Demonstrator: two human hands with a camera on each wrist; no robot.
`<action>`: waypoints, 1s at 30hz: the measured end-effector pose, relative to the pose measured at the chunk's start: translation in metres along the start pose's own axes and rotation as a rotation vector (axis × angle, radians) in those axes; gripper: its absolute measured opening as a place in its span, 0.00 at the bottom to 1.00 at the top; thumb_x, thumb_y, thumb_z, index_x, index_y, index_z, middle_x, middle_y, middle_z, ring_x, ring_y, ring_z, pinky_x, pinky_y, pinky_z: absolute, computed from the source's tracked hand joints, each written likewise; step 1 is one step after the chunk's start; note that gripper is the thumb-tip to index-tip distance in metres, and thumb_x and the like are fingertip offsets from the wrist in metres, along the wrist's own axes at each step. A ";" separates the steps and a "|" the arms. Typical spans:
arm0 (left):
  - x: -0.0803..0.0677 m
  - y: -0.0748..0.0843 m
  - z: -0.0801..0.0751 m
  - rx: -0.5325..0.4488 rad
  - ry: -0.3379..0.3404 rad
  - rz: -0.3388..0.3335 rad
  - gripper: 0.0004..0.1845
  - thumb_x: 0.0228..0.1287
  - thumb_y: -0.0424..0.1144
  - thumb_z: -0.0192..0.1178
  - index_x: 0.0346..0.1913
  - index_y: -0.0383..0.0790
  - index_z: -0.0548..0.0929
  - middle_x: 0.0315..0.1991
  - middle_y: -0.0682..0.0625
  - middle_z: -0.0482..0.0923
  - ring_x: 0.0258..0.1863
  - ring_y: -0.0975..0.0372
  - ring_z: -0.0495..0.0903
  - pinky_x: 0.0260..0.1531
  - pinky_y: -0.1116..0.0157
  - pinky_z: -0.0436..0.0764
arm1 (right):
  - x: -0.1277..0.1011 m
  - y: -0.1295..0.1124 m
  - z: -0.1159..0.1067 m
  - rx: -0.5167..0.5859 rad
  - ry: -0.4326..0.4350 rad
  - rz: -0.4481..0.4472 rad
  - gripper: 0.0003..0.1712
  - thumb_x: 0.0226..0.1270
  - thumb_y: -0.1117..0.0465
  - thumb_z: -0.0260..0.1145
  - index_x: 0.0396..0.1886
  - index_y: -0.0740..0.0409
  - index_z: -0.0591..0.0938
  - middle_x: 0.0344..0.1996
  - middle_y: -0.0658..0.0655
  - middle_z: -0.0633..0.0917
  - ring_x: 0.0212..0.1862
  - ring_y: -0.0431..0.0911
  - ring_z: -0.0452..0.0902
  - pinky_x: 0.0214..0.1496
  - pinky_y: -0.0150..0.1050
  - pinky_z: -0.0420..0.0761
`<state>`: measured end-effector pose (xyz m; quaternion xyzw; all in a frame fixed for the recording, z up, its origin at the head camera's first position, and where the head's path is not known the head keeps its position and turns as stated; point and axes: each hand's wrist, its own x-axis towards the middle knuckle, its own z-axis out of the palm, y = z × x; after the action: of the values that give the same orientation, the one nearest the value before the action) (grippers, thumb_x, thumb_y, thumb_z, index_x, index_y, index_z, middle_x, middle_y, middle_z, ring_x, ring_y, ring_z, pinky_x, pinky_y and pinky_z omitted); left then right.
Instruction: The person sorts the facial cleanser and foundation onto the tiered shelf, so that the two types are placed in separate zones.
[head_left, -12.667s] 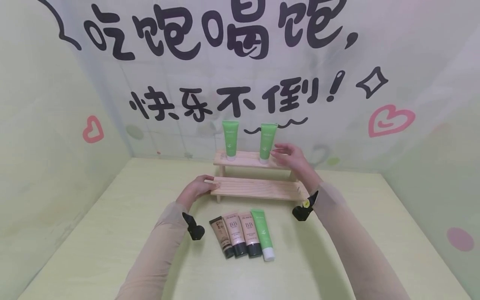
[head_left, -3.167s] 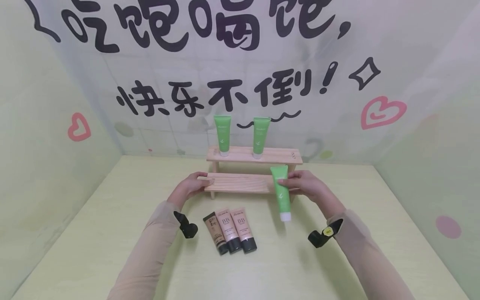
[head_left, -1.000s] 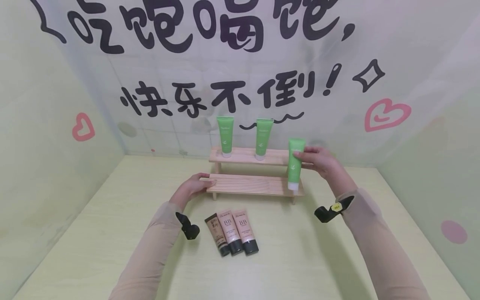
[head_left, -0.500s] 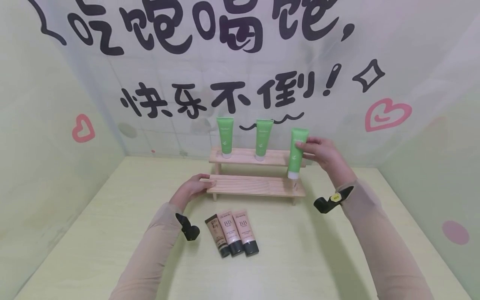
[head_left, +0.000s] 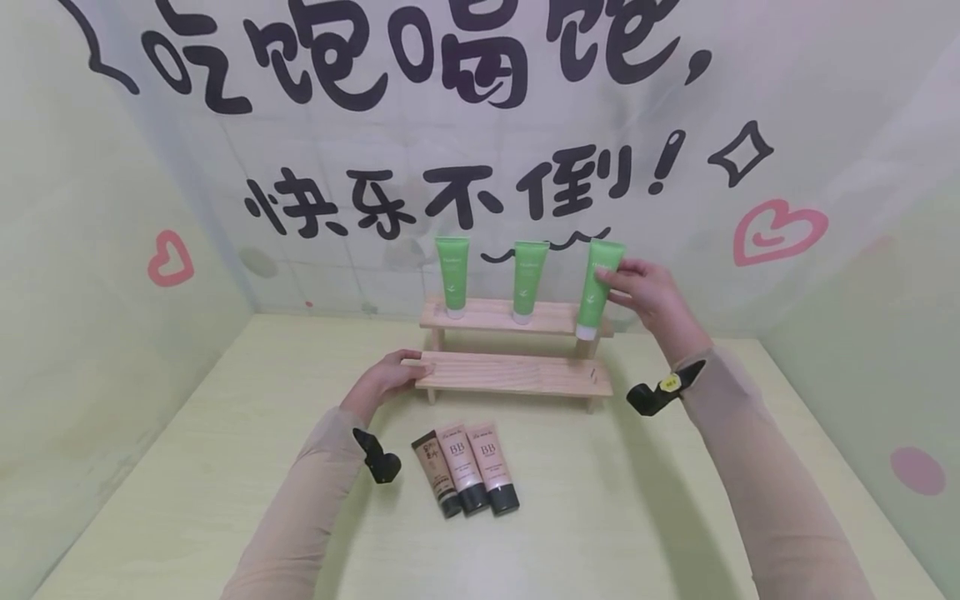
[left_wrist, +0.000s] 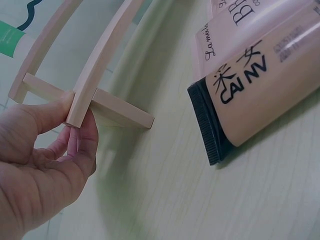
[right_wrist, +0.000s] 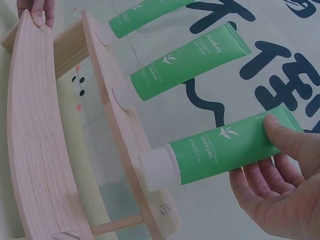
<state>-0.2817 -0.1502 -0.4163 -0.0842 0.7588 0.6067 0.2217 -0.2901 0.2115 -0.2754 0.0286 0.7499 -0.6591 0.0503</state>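
My right hand [head_left: 651, 293] pinches a green tube [right_wrist: 225, 145], thumb on its front, with the white cap pointing down. That cap is at the right end of the upper shelf of a two-tier wooden stand [head_left: 517, 372]; whether it touches the wood I cannot tell. Two more green tubes stand upright on the same shelf, a left tube [head_left: 452, 275] and a middle tube [head_left: 529, 279]. With thumb above and fingers below, my left hand [left_wrist: 45, 165] grips the left end of the lower shelf.
In front of the stand, a brown tube [head_left: 437, 475] and two pink BB cream tubes, a middle one [head_left: 462, 467] and a right one [head_left: 492, 467], lie side by side on the pale table [head_left: 600, 533]. A lettered wall [head_left: 337, 275] rises close behind the stand.
My right hand has picked the third green tube off the table and raised it past the lower shelf to the upper shelf's right end. My left hand keeps its hold on the stand.
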 end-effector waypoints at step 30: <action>0.001 -0.003 0.001 0.007 0.025 -0.003 0.30 0.64 0.34 0.53 0.67 0.32 0.56 0.60 0.34 0.63 0.57 0.50 0.71 0.62 0.58 0.68 | 0.018 0.014 0.002 -0.095 0.064 -0.152 0.34 0.58 0.55 0.65 0.61 0.63 0.65 0.50 0.52 0.75 0.41 0.33 0.75 0.66 0.44 0.67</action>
<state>-0.2816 -0.1497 -0.4194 -0.0921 0.7635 0.6025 0.2137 -0.3066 0.2107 -0.2920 -0.0098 0.7814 -0.6235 -0.0228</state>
